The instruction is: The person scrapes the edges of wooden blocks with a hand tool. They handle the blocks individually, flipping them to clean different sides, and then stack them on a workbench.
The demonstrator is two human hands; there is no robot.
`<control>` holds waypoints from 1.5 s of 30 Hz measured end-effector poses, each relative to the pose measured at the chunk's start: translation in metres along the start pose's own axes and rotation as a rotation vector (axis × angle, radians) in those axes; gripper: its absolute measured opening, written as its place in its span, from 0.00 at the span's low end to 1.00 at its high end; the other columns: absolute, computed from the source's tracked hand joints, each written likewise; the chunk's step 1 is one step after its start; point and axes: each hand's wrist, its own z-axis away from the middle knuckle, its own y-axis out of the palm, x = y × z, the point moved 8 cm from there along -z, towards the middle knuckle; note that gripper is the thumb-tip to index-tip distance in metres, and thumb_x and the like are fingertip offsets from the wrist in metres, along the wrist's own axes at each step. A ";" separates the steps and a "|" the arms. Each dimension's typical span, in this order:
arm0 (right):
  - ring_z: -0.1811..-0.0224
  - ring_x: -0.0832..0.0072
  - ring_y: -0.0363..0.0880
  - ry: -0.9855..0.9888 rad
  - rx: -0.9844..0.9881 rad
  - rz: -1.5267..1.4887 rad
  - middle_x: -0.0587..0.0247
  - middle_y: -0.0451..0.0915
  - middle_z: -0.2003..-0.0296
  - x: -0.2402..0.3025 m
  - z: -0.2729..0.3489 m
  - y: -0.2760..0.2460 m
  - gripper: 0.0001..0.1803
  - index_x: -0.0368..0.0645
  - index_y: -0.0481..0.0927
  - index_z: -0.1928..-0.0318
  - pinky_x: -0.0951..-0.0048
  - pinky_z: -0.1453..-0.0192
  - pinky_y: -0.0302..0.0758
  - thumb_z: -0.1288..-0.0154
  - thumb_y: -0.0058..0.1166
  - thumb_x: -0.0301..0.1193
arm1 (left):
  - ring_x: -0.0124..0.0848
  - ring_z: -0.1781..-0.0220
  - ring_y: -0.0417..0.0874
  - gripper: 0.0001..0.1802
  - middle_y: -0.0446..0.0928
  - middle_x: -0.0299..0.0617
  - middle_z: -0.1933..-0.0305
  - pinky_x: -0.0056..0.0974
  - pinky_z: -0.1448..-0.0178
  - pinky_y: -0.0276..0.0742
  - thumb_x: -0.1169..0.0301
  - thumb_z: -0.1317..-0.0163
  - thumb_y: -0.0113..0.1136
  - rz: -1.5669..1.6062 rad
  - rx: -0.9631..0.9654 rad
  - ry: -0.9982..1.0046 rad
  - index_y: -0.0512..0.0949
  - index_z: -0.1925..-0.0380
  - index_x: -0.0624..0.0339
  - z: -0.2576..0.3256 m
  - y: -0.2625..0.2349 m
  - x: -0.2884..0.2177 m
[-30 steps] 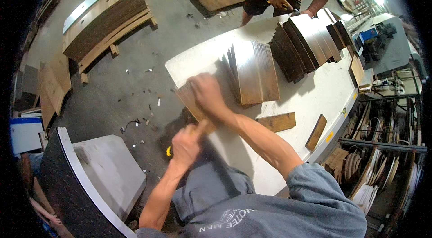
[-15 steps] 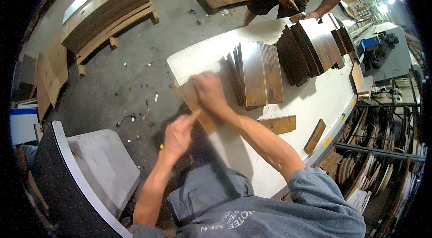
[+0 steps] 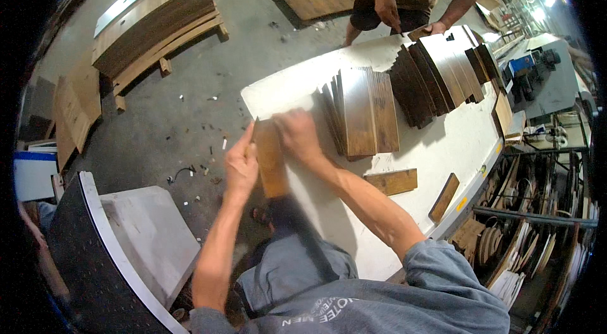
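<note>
While both the left hand (image 3: 241, 166) and right hand (image 3: 298, 137) pinch the wood strip (image 3: 270, 158) at the white counter (image 3: 436, 144) edge, just beside the fanned plank stack (image 3: 363, 113), it could slip floorward if either grip loosens.

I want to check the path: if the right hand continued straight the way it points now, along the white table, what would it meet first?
The right hand rests on a wooden board and points up the white table. Going straight on, it would probably meet the fanned stack of brown boards first, though depth is unclear.
</note>
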 end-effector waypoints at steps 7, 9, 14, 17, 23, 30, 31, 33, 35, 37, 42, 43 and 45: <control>0.49 0.50 0.81 0.205 0.103 -0.203 0.49 0.87 0.55 -0.002 0.015 -0.021 0.15 0.44 0.87 0.44 0.51 0.38 0.74 0.28 0.58 0.26 | 0.60 0.51 0.86 0.27 0.84 0.64 0.51 0.53 0.44 0.82 0.79 0.29 0.51 -0.065 -0.002 -0.078 0.78 0.31 0.55 0.050 0.030 -0.024; 0.43 0.49 0.80 0.060 0.140 -0.135 0.47 0.86 0.47 0.023 0.028 -0.024 0.20 0.42 0.84 0.40 0.51 0.33 0.73 0.32 0.57 0.23 | 0.61 0.52 0.86 0.27 0.84 0.62 0.54 0.56 0.46 0.82 0.79 0.30 0.51 -0.121 0.094 -0.036 0.80 0.32 0.53 0.064 0.029 -0.029; 0.41 0.48 0.79 0.118 0.135 -0.234 0.44 0.84 0.44 0.018 0.037 -0.030 0.26 0.41 0.79 0.32 0.53 0.35 0.76 0.31 0.54 0.20 | 0.61 0.56 0.86 0.27 0.85 0.59 0.53 0.54 0.51 0.84 0.79 0.31 0.50 -0.194 0.190 0.057 0.82 0.35 0.51 0.061 0.018 -0.040; 0.47 0.49 0.81 0.136 0.134 -0.238 0.46 0.85 0.47 0.014 0.036 -0.030 0.28 0.42 0.78 0.31 0.54 0.39 0.77 0.31 0.53 0.19 | 0.60 0.57 0.87 0.27 0.85 0.60 0.52 0.52 0.52 0.84 0.79 0.31 0.51 -0.252 0.099 0.135 0.81 0.34 0.50 0.032 0.006 0.004; 0.50 0.53 0.82 0.177 0.129 -0.244 0.50 0.87 0.50 0.011 0.042 -0.026 0.33 0.44 0.77 0.29 0.56 0.41 0.78 0.35 0.53 0.15 | 0.56 0.58 0.87 0.27 0.85 0.59 0.55 0.52 0.52 0.82 0.78 0.28 0.53 -0.312 -0.031 0.083 0.80 0.31 0.49 0.007 -0.049 0.004; 0.52 0.59 0.85 0.267 0.092 -0.402 0.50 0.88 0.51 0.001 0.037 -0.031 0.28 0.43 0.84 0.35 0.64 0.42 0.80 0.34 0.51 0.15 | 0.57 0.58 0.86 0.27 0.83 0.56 0.58 0.55 0.54 0.81 0.80 0.30 0.53 -0.327 0.069 0.054 0.82 0.33 0.48 0.029 0.006 -0.032; 0.52 0.60 0.85 0.261 0.088 -0.409 0.50 0.88 0.51 0.003 0.036 -0.031 0.28 0.43 0.84 0.35 0.65 0.42 0.79 0.34 0.51 0.15 | 0.57 0.57 0.86 0.28 0.83 0.56 0.58 0.55 0.54 0.81 0.80 0.30 0.52 -0.369 0.073 0.033 0.81 0.33 0.48 0.033 0.008 -0.029; 0.50 0.59 0.86 0.270 0.102 -0.413 0.49 0.88 0.50 0.005 0.035 -0.032 0.26 0.43 0.85 0.36 0.64 0.41 0.80 0.32 0.51 0.17 | 0.57 0.56 0.86 0.28 0.83 0.55 0.57 0.55 0.54 0.81 0.81 0.31 0.52 -0.453 0.079 -0.009 0.81 0.33 0.49 0.041 0.012 -0.021; 0.45 0.56 0.86 0.299 0.134 -0.410 0.48 0.88 0.48 0.001 0.036 -0.030 0.22 0.43 0.85 0.37 0.61 0.38 0.80 0.28 0.52 0.21 | 0.57 0.56 0.86 0.29 0.83 0.54 0.56 0.54 0.54 0.81 0.81 0.31 0.52 -0.391 -0.011 -0.007 0.80 0.32 0.49 0.051 0.009 -0.016; 0.46 0.55 0.86 0.277 0.141 -0.395 0.49 0.88 0.48 0.001 0.036 -0.029 0.22 0.44 0.85 0.37 0.61 0.38 0.80 0.28 0.52 0.22 | 0.58 0.56 0.85 0.29 0.82 0.56 0.56 0.54 0.53 0.81 0.81 0.30 0.52 -0.320 -0.069 -0.010 0.80 0.31 0.49 0.057 0.004 -0.014; 0.44 0.52 0.84 0.238 0.115 -0.318 0.48 0.87 0.47 0.014 0.033 -0.027 0.21 0.44 0.86 0.39 0.59 0.36 0.79 0.30 0.51 0.20 | 0.59 0.58 0.84 0.28 0.80 0.61 0.58 0.53 0.51 0.80 0.80 0.28 0.53 -0.176 -0.056 0.015 0.78 0.30 0.50 0.060 -0.002 -0.027; 0.43 0.51 0.83 0.263 0.096 -0.318 0.48 0.87 0.47 0.025 0.033 -0.030 0.21 0.43 0.86 0.40 0.58 0.36 0.78 0.30 0.51 0.20 | 0.59 0.58 0.84 0.28 0.80 0.60 0.58 0.54 0.52 0.80 0.80 0.28 0.53 -0.203 -0.065 0.006 0.79 0.30 0.50 0.059 -0.004 -0.024; 0.41 0.50 0.81 0.273 0.070 -0.307 0.47 0.86 0.46 0.034 0.032 -0.028 0.21 0.42 0.86 0.41 0.58 0.35 0.77 0.31 0.50 0.19 | 0.59 0.59 0.85 0.28 0.81 0.58 0.59 0.55 0.54 0.79 0.79 0.29 0.52 -0.258 -0.082 -0.013 0.79 0.30 0.49 0.055 -0.007 -0.016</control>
